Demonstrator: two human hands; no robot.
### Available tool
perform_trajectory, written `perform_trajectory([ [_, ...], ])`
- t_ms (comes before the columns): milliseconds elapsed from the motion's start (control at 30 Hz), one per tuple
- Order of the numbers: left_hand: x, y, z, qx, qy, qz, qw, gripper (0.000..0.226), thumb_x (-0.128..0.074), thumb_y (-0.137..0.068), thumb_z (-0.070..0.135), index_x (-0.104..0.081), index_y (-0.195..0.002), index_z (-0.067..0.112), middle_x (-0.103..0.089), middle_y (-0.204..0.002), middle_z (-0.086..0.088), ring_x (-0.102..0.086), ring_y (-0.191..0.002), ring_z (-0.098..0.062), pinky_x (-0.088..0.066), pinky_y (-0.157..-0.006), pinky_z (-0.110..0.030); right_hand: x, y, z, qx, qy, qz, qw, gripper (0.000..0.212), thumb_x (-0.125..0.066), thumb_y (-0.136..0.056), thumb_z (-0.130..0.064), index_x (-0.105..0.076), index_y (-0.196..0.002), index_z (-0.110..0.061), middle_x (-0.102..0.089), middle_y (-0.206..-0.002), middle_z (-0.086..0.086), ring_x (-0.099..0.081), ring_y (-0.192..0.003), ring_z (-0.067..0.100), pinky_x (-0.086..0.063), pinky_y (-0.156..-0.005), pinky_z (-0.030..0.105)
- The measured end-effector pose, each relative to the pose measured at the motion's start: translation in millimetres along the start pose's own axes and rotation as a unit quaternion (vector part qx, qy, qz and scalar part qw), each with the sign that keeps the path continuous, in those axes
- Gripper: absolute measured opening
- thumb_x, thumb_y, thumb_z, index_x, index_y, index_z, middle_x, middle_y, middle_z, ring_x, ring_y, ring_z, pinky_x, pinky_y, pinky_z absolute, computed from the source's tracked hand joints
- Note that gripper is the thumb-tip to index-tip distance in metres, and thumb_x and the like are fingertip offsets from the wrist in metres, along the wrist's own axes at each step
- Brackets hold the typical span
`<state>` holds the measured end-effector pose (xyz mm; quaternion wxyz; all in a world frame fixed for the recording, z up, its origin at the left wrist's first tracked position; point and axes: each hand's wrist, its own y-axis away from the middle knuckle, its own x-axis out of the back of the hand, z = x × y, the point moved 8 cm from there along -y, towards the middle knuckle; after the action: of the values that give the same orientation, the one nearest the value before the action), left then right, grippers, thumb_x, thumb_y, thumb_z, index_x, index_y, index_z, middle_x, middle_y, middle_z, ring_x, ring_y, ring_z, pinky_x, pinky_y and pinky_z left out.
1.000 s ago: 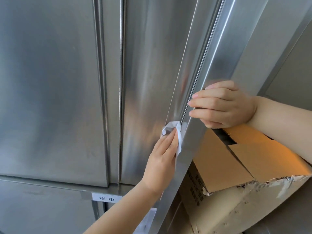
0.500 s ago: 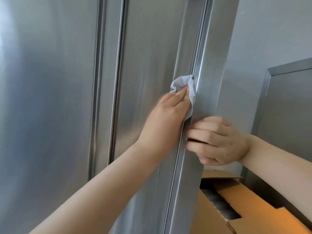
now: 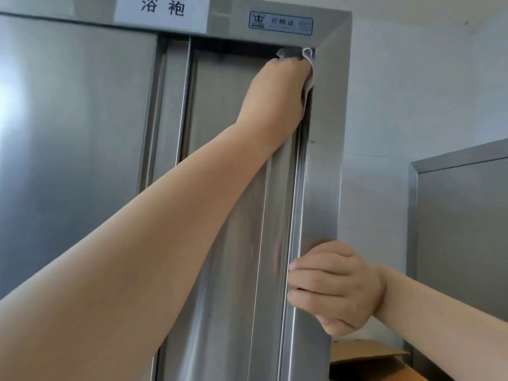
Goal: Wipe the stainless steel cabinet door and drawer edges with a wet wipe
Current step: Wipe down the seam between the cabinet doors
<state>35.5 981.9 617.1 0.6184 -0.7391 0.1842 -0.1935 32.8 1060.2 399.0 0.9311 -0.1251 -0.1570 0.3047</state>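
The left hand [image 3: 277, 89] closed its grip around the wet wipe [image 3: 309, 67], pressing it into the top right corner of the cabinet door [image 3: 233, 166], so the edge-wiping step looked under way. The right hand [image 3: 334, 287], curled with nothing in it, braced on the steel frame [image 3: 325, 160]. Next would likely come the top edge. A cardboard box [image 3: 365, 361] sat below a pale wall [image 3: 412, 92].

Storage room, labelled steel cabinet [image 3: 82, 133], cardboard box [image 3: 365, 358]

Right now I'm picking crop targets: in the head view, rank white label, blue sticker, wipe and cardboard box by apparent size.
1. Cardboard box, partly cut off
2. White label
3. Blue sticker
4. Wipe, mostly hidden by the left hand
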Motion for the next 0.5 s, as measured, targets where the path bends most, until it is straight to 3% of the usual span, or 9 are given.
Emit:
perform_trajectory([
  [100, 4.1, -6.1, 0.5, 0.011, 0.014, 0.004, 1.000, 0.025, -0.035, -0.086, 0.002, -0.045, -0.066, 0.013, -0.051, -0.074, -0.011, -0.042, -0.071, -0.027, -0.027, -0.059, -0.031, 2.6, -2.2, -0.6, 0.003, -0.004, -0.010, 1.000, 0.027, -0.029, -0.085, -0.015, -0.056, -0.089, -0.016, -0.054, -0.099, -0.002, -0.053, -0.096, 0.017, -0.042, -0.087, 0.027],
  [233, 2.0, 16.1, 3.3, 0.015, 0.067, 0.054, 0.996, 0.021, -0.032, -0.089, -0.004, -0.051, -0.081, 0.000, -0.031, -0.057, -0.001, -0.027, -0.063, -0.024, -0.017, -0.055, -0.025, 2.1, 2.2, -3.8, -0.001, 0.011, -0.028, 1.000, 0.027, -0.031, -0.085, -0.013, -0.058, -0.092, -0.014, -0.054, -0.103, 0.002, -0.054, -0.101, 0.018, -0.042, -0.096, 0.027],
  [300, 2.1, 36.3, 6.7, 0.010, 0.089, 0.060, 0.994, 0.016, -0.033, -0.081, -0.008, -0.045, -0.077, 0.002, -0.027, -0.057, 0.003, -0.025, -0.061, -0.020, -0.018, -0.051, -0.026, 2.3, 5.3, -8.0, -0.005, 0.023, -0.032, 0.999, 0.029, -0.033, -0.084, -0.013, -0.059, -0.097, -0.014, -0.055, -0.108, 0.003, -0.053, -0.107, 0.017, -0.041, -0.103, 0.027],
  [367, 1.9, 63.9, 7.4, 0.011, 0.101, 0.059, 0.993, 0.016, -0.035, -0.073, -0.010, -0.037, -0.072, 0.006, -0.030, -0.059, -0.001, -0.024, -0.060, -0.020, -0.019, -0.049, -0.026, 1.0, 11.2, -17.5, 0.014, 0.025, -0.038, 0.999, 0.028, -0.039, -0.083, -0.013, -0.060, -0.100, -0.014, -0.056, -0.111, 0.002, -0.053, -0.108, 0.016, -0.044, -0.101, 0.028],
  [433, -0.1, 99.9, 12.4, 0.009, 0.110, 0.057, 0.992, 0.023, -0.038, -0.068, -0.014, -0.041, -0.070, 0.008, -0.035, -0.062, -0.005, -0.027, -0.061, -0.021, -0.012, -0.051, -0.029, -0.8, 15.3, -34.4, 0.047, 0.015, -0.048, 0.998, 0.025, -0.047, -0.079, -0.015, -0.060, -0.100, -0.015, -0.057, -0.109, 0.000, -0.055, -0.103, 0.015, -0.047, -0.094, 0.027],
  [500, -2.2, 143.8, 19.6, 0.023, 0.127, 0.047, 0.991, 0.028, -0.043, -0.071, -0.013, -0.038, -0.070, 0.015, -0.035, -0.064, 0.001, -0.029, -0.062, -0.020, -0.012, -0.054, -0.024, -1.8, 18.1, -49.6, 0.060, 0.001, -0.055, 0.997, 0.023, -0.050, -0.079, -0.016, -0.060, -0.099, -0.015, -0.056, -0.106, 0.000, -0.055, -0.100, 0.015, -0.048, -0.089, 0.027],
])
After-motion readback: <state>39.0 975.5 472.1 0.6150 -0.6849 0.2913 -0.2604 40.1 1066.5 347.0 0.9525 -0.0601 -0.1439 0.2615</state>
